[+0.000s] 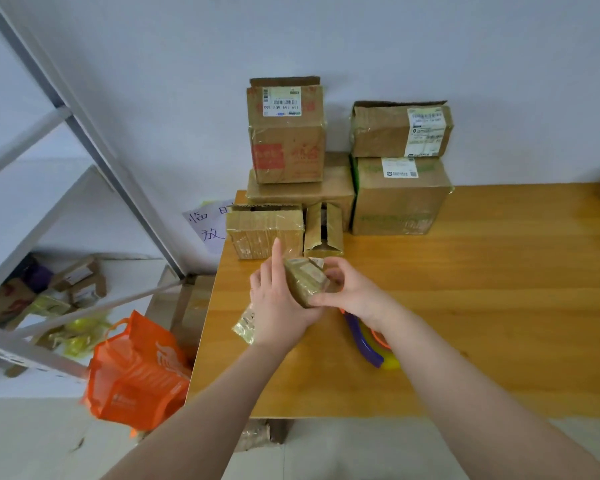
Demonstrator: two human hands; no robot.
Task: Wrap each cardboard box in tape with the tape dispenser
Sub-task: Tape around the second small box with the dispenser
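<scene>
Your view is evenly, softly lit; faint shadows fall on the wall (361, 46) behind the stacked boxes (286, 133). Wide-angle distortion bends the shelf frame (84, 112); edges blur slightly.

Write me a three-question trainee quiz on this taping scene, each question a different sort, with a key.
1. True or false: both hands hold the small box.
2. Where is the tape dispenser? A) in the left hand B) lying on the table under the right forearm C) on the floor
3. Fill in: the bag on the floor left of the table is ____ in colour.

Key: 1 true; 2 B; 3 orange. The right hand grips the small box from the right side, the left hand from the left, index finger raised.
</scene>
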